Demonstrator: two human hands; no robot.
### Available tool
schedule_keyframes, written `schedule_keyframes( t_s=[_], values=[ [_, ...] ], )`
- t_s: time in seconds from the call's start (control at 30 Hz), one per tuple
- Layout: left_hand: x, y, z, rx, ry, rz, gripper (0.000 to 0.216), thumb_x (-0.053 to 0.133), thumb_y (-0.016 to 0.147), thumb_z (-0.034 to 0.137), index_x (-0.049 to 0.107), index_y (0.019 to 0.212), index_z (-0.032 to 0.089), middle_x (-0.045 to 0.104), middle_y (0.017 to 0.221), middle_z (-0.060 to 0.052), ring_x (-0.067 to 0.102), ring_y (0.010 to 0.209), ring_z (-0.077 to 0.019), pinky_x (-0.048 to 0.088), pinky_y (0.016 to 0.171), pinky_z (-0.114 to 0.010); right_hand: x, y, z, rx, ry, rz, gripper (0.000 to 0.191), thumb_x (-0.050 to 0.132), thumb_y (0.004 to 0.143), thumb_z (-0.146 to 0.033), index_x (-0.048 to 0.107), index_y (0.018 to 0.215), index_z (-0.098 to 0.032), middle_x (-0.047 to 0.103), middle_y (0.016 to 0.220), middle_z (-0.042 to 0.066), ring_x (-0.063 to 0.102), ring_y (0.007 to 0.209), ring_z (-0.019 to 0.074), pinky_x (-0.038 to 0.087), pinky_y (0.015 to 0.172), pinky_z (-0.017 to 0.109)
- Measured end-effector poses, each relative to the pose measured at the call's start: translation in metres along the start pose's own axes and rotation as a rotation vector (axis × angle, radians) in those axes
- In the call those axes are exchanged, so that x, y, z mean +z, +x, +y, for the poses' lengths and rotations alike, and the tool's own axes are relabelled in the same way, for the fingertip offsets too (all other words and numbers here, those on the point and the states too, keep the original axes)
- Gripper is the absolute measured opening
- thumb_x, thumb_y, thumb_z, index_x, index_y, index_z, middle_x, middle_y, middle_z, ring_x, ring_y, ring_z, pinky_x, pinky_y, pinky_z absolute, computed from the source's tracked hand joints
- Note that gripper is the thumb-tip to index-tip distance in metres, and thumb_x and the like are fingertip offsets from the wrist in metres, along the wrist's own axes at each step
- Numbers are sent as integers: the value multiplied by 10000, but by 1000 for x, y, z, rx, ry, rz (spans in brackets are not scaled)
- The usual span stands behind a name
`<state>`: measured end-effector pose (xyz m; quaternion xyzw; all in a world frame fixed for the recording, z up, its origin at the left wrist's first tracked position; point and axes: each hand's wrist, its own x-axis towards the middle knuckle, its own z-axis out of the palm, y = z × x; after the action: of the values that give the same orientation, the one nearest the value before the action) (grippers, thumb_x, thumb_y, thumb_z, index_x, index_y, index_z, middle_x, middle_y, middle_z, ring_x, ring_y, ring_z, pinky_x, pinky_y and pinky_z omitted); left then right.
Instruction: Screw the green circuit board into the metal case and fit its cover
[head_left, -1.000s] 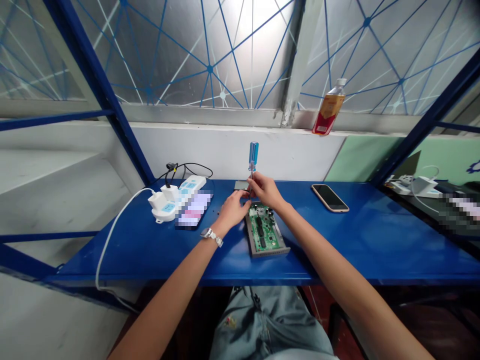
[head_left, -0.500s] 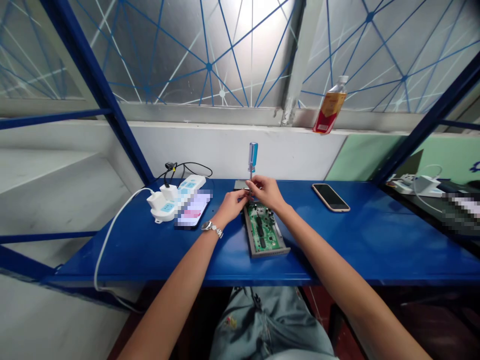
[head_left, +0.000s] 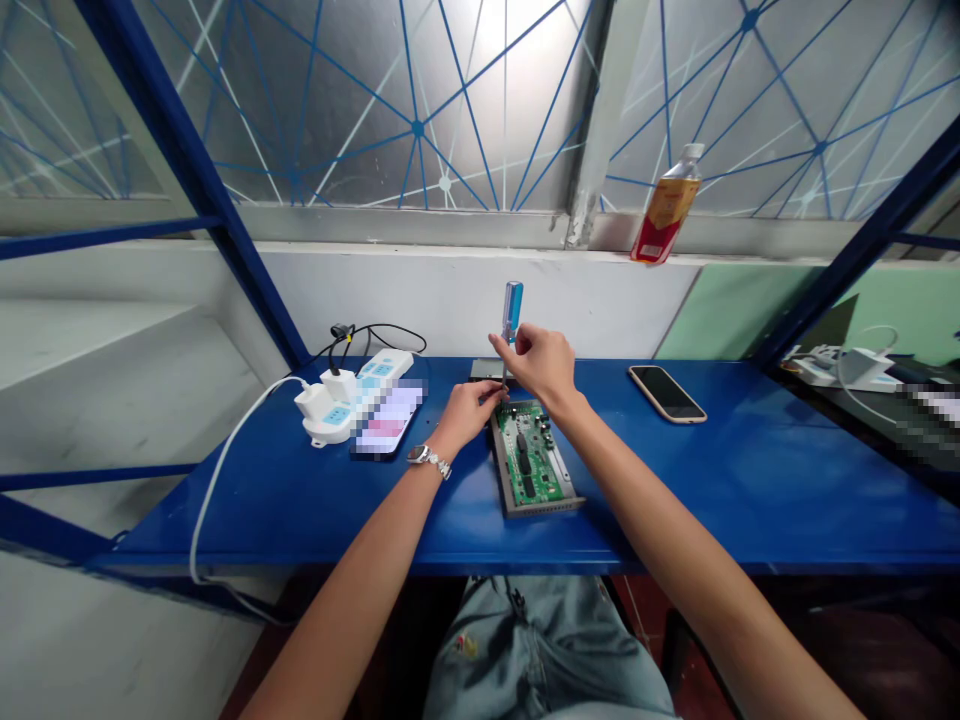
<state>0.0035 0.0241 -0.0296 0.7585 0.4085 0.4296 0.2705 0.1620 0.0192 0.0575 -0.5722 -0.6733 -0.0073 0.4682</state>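
Note:
A screwdriver (head_left: 513, 303) with a clear-and-blue handle stands nearly upright at the far end of an opened metal case. Inside that case lies a green circuit board (head_left: 534, 462). My left hand (head_left: 466, 413), wearing a watch, is closed in a pinch low on the screwdriver's shaft, by the case's back edge. At the lower end of the handle, my right hand (head_left: 547, 368) has its fingers curled and its thumb across the shaft. The screwdriver's tip is hidden at my left fingertips. Behind my hands sits a flat grey metal piece (head_left: 486, 370), partly covered.
To the left, a white power strip (head_left: 328, 422) with plugs and cables lies beside a lit phone (head_left: 388, 420). A dark-screened phone (head_left: 666, 393) rests on the blue table (head_left: 757, 480) at right. On the ledge leans a drink bottle (head_left: 667, 208).
My right hand has moved up from the lower shaft to just below the screwdriver's handle, its thumb now stretched out. My left hand stays low at the shaft. The view has shifted slightly.

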Motion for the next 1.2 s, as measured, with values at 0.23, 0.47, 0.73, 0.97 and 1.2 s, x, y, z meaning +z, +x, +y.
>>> schedule_keyframes(
  t_s=[0.23, 0.47, 0.73, 0.97, 1.2],
  values=[
    [0, 0, 4, -29, 1, 6, 262, 625, 935, 351, 801, 1024, 179, 812, 1070, -94, 763, 987, -270, 582, 875, -339, -1, 0, -2, -72, -24, 80, 377, 664, 887, -534, 564, 691, -228, 634, 645, 42, 531, 595, 174, 283, 579, 298],
    [-1, 0, 4, -17, 19, 9, 260, 630, 933, 357, 797, 1019, 177, 813, 1058, -94, 765, 952, -262, 573, 877, -338, -2, 1, -6, -20, -74, 63, 430, 713, 842, -589, 562, 670, -225, 614, 612, 53, 566, 617, 205, 314, 598, 313],
    [0, 0, 4, -18, 25, 4, 260, 632, 935, 377, 788, 1013, 184, 813, 1046, -87, 761, 962, -258, 571, 867, -332, -4, -3, -8, -37, -58, 37, 370, 641, 914, -512, 551, 708, -219, 646, 681, 50, 573, 635, 192, 301, 611, 307],
    [-1, 0, 7, -15, 39, 12, 231, 639, 930, 363, 784, 996, 195, 814, 1026, -76, 759, 947, -254, 564, 859, -334, -6, -4, -5, -83, -46, -16, 375, 597, 952, -527, 522, 745, -223, 652, 721, 45, 561, 641, 185, 273, 607, 310],
    [0, -1, 4, -7, -8, -18, 239, 617, 952, 346, 766, 1062, 196, 803, 1096, -79, 753, 1028, -256, 564, 926, -345, -11, 1, 6, -136, 143, -134, 395, 596, 948, -546, 498, 737, -227, 635, 708, 24, 552, 646, 169, 339, 615, 309]
  ],
)
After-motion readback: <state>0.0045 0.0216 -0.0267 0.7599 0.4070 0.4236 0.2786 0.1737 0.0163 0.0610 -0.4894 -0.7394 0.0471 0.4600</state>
